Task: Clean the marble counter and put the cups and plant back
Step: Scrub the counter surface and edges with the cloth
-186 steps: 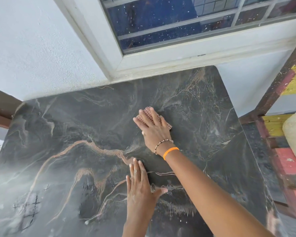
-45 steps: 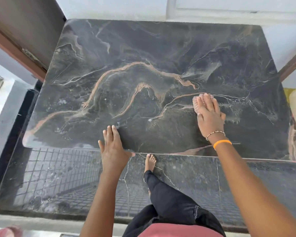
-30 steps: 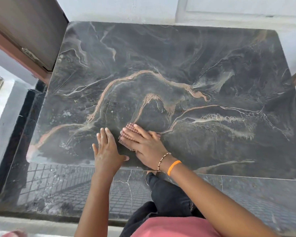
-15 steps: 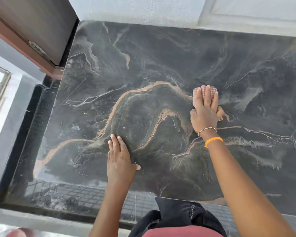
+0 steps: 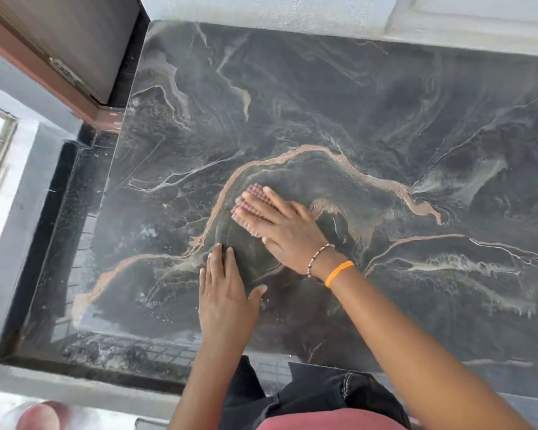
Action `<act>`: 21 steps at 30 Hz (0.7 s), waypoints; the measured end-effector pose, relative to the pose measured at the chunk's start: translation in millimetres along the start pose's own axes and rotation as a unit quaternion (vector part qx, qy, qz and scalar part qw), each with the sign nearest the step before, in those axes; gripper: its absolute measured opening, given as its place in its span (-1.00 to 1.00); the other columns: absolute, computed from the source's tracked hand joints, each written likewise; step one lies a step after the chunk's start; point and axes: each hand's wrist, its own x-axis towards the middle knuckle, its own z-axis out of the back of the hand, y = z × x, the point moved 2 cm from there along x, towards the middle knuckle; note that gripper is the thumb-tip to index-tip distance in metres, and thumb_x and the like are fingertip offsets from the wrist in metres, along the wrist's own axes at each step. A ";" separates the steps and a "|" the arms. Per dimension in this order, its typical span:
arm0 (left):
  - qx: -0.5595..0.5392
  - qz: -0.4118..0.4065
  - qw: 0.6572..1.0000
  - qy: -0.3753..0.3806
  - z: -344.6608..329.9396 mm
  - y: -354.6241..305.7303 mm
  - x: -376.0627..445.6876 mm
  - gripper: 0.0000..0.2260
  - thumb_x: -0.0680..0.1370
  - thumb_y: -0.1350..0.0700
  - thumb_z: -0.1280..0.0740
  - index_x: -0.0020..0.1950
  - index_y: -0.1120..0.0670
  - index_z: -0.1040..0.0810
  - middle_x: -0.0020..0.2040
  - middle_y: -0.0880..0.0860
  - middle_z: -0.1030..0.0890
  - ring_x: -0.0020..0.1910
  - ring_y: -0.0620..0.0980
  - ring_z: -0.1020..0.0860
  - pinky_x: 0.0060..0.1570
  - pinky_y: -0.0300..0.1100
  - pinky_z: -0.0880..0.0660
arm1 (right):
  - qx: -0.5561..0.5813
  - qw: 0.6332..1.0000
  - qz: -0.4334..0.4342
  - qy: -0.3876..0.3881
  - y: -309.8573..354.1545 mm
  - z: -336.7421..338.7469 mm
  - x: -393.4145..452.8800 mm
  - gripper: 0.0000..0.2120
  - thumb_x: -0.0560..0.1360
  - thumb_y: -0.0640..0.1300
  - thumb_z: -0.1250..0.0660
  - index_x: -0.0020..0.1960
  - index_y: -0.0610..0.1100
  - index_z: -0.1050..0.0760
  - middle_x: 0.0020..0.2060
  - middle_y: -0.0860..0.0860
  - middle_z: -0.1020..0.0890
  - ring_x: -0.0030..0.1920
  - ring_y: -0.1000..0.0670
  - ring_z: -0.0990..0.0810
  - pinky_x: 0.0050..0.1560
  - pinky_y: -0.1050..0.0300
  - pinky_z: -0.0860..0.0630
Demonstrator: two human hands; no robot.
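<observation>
One marble surface fills the view. Two hands are on it: the left hand and the right hand. One pink scrubbing cloth lies under the right. Two bands circle that wrist: one beaded bracelet, one orange band.

Scrubber swept back to the left

Half a second earlier the right hand pressed the pink scrubber farther right on the table; it slid left across the tan vein, ending just beyond the left hand, its flat fingers angled left instead of straight ahead.
</observation>
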 end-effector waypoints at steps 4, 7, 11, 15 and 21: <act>-0.034 -0.023 0.999 -0.030 11.5 25.7 14.7 -0.28 0.50 -0.06 -0.33 0.51 0.14 -0.05 0.54 0.14 -0.01 0.53 0.13 0.07 0.48 0.01 0.12 | 0.010 0.982 -0.185 -0.048 -43.0 23.4 2.5 -0.38 0.53 -0.13 -0.11 0.50 0.19 0.04 0.53 0.17 0.05 0.54 -0.02 0.10 0.41 -0.07 -0.10; -0.061 -0.008 0.997 -0.050 27.3 53.7 29.4 -0.30 0.52 -0.04 -0.31 0.52 0.13 -0.02 0.55 0.13 0.03 0.53 0.13 0.13 0.47 0.01 0.16 | 0.040 0.933 -0.343 -0.099 -49.8 27.2 5.8 -0.38 0.52 -0.15 -0.12 0.50 0.14 0.02 0.54 0.13 0.04 0.54 -0.06 0.08 0.41 -0.14 -0.12; -0.075 0.014 0.995 -0.057 48.7 100.8 38.8 -0.31 0.52 0.02 -0.31 0.52 0.17 -0.02 0.54 0.16 0.02 0.53 0.15 0.13 0.48 0.05 0.13 | 0.076 0.860 -0.489 -0.125 -5.4 15.3 28.6 -0.36 0.52 -0.16 -0.15 0.52 0.03 0.05 0.55 0.02 0.10 0.53 -0.16 0.14 0.39 -0.20 -0.10; -0.107 0.026 0.992 -0.059 68.0 153.2 44.4 -0.37 0.57 0.06 -0.24 0.52 0.18 0.02 0.55 0.14 0.06 0.53 0.12 0.15 0.47 0.01 0.16 | 0.077 0.876 -0.463 -0.110 53.3 9.7 94.4 -0.35 0.53 -0.12 -0.14 0.53 0.01 0.09 0.54 -0.02 0.15 0.52 -0.20 0.18 0.40 -0.22 -0.06; -0.118 0.025 0.992 -0.043 83.7 221.1 49.8 -0.53 0.60 0.17 -0.16 0.49 0.14 -0.12 0.54 0.11 -0.03 0.53 0.09 0.07 0.46 0.06 0.18 | 0.072 0.938 -0.324 -0.101 145.5 0.5 213.9 -0.43 0.56 -0.11 -0.09 0.51 0.06 0.03 0.55 0.04 0.09 0.53 -0.18 0.13 0.40 -0.18 -0.08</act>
